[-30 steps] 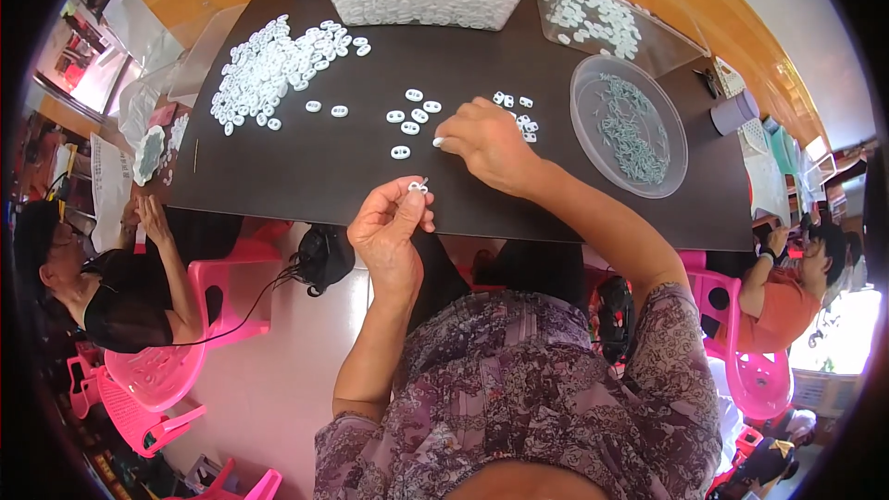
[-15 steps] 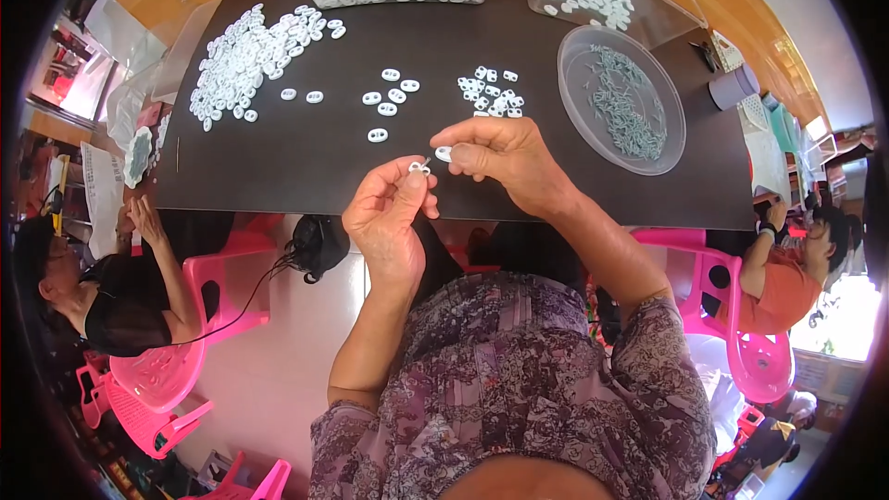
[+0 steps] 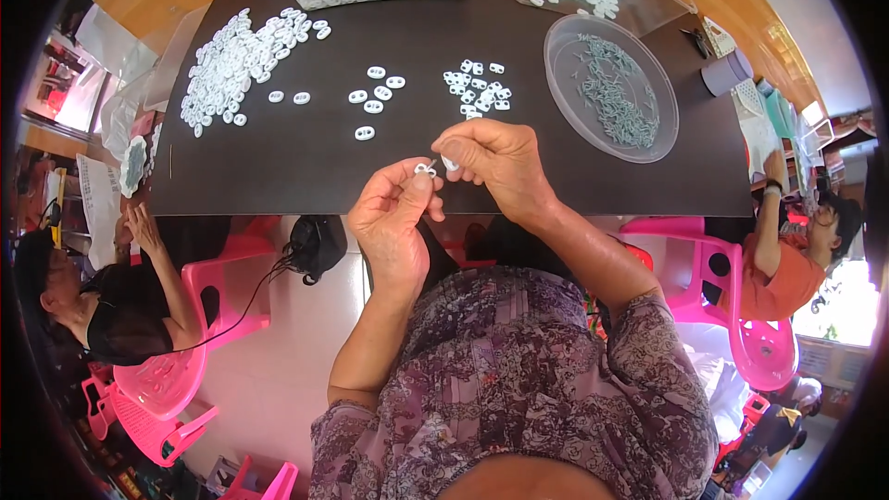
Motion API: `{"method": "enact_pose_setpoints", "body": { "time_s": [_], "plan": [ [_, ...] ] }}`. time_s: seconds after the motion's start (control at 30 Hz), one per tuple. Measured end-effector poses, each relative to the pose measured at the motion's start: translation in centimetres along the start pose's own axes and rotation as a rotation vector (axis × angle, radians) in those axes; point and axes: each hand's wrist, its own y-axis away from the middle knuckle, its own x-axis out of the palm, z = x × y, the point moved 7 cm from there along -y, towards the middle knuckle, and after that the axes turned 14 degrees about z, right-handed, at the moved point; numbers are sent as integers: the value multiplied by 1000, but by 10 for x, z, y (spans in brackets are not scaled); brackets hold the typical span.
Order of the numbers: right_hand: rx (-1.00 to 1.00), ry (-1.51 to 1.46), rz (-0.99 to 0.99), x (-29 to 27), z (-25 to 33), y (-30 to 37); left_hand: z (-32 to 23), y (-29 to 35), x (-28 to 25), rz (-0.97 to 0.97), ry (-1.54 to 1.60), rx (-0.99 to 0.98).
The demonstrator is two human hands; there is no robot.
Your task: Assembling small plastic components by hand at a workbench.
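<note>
Over the near edge of the dark table, my left hand [image 3: 393, 215] is closed, pinching a small white plastic piece with holes [image 3: 425, 169] between thumb and fingers. A thin grey pin seems to stick up from that piece. Just to its right, my right hand [image 3: 505, 165] is closed on a white oval plastic piece [image 3: 450, 164], which is tilted and partly covered by the fingertips. The two pieces are very near each other; I cannot tell whether they touch. Beyond the hands lie several loose white two-holed ovals [image 3: 373, 106] and a cluster of small white blocks [image 3: 479, 85].
A pile of white ovals [image 3: 231, 69] spreads at the far left. At right stands a round clear tray [image 3: 553, 83] with many grey-green pins [image 3: 616, 97]. Two clear bins of white parts [image 3: 380, 2] stand at the back. Co-workers sit at both sides on pink chairs [image 3: 231, 264].
The oval in my right hand has tilted more upright and come closer to the piece in my left hand. The tabletop has shifted slightly left in view. The right-hand co-worker's arm has moved.
</note>
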Motion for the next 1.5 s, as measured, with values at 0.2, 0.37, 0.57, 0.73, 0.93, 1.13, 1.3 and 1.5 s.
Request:
{"method": "enact_pose_setpoints", "body": {
  "time_s": [0.2, 0.37, 0.57, 0.73, 0.93, 1.13, 1.3, 1.5],
  "plan": [
    [-60, -40, 41, 18, -2, 15, -2, 5, -6, -24, -6, 31],
    [56, -63, -22, 3, -17, 23, -2, 8, -4, -41, -37, 12],
    [-34, -91, -60, -6, -10, 27, 0, 11, 2, -35, -124, 10],
    [-34, -145, -72, -7, -15, 26, 0, 13, 5, -10, -174, 28],
    [-45, -134, -96, -6, -18, 26, 6, 15, 6, -9, -178, -13],
    [-62, -142, -99, -4, -22, 26, 9, 16, 4, -20, -189, -3],
    [-57, -88, -107, -1, -19, 26, 12, 17, 1, -30, -200, -10],
    [-67, -14, -131, 2, -17, 29, 12, 16, 2, -16, -217, -12]
  ]
}}
